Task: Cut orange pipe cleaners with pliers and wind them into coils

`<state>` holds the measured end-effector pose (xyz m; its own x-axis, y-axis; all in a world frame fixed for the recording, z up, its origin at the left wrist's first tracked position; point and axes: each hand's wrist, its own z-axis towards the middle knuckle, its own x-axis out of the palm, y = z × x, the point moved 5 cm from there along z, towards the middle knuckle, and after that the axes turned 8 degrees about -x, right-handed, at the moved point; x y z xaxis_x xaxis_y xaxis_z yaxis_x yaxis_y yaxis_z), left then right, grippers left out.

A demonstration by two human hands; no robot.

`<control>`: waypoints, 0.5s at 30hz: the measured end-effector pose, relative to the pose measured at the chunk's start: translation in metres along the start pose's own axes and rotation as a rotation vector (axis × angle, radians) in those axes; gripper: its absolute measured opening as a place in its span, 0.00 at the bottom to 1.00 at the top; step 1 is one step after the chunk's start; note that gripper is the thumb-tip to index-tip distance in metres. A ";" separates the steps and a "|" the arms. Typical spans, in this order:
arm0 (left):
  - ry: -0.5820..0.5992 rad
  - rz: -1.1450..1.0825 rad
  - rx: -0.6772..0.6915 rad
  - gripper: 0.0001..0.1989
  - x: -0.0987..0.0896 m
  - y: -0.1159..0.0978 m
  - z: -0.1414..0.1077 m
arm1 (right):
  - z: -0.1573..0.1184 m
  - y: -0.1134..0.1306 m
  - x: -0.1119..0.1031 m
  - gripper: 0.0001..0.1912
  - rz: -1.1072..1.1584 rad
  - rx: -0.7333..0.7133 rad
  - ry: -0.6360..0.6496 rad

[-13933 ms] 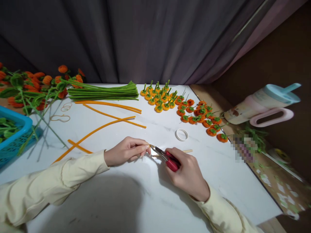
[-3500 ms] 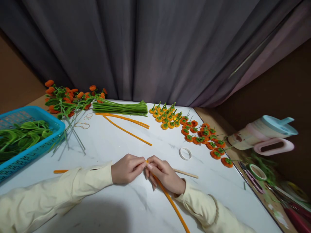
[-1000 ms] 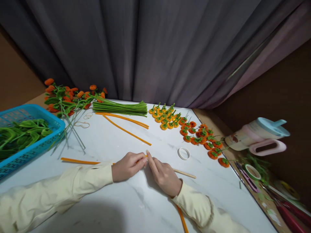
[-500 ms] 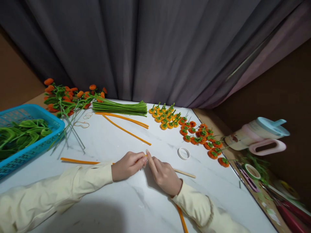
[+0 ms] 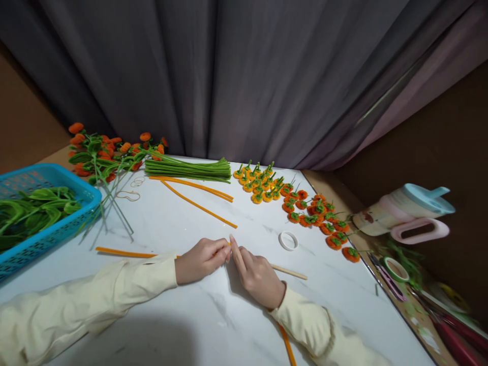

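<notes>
My left hand [image 5: 204, 260] is closed in a pinch on an orange stem, a bit of which shows at the fingertips. My right hand [image 5: 261, 277] meets it there, its index finger stretched out and its other fingers curled round something mostly hidden. Orange stems [image 5: 124, 252] stick out behind my left wrist, and another orange piece [image 5: 286, 345] shows below my right sleeve. A thin wooden stick [image 5: 292, 272] lies behind my right hand. Farther back are loose orange stems [image 5: 200, 205] and a white ring [image 5: 288, 241].
A blue basket [image 5: 89, 195] of green leaves stands left, near orange flowers [image 5: 145, 137]. Green stems [image 5: 186, 169] lie at the back, with yellow flower heads [image 5: 257, 195] and orange ones [image 5: 333, 242] to their right. A tumbler [image 5: 396, 208], tape [image 5: 396, 269] and scissors are at the right.
</notes>
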<state>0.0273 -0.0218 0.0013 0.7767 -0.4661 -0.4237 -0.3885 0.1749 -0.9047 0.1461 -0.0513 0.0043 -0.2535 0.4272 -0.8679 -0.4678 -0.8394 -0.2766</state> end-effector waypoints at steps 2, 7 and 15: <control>0.008 -0.008 -0.005 0.17 0.000 0.000 0.000 | 0.000 0.000 -0.001 0.28 0.004 0.007 -0.014; 0.036 -0.044 -0.056 0.16 0.001 0.002 0.000 | -0.001 -0.002 -0.001 0.26 0.054 0.043 -0.055; 0.023 -0.002 0.022 0.14 0.000 0.000 -0.002 | -0.003 -0.030 0.012 0.10 1.552 0.646 -0.100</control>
<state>0.0262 -0.0231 0.0010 0.7658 -0.4860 -0.4211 -0.3760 0.1928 -0.9063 0.1593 -0.0214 0.0009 -0.8124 -0.5738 -0.1033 0.0188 -0.2029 0.9790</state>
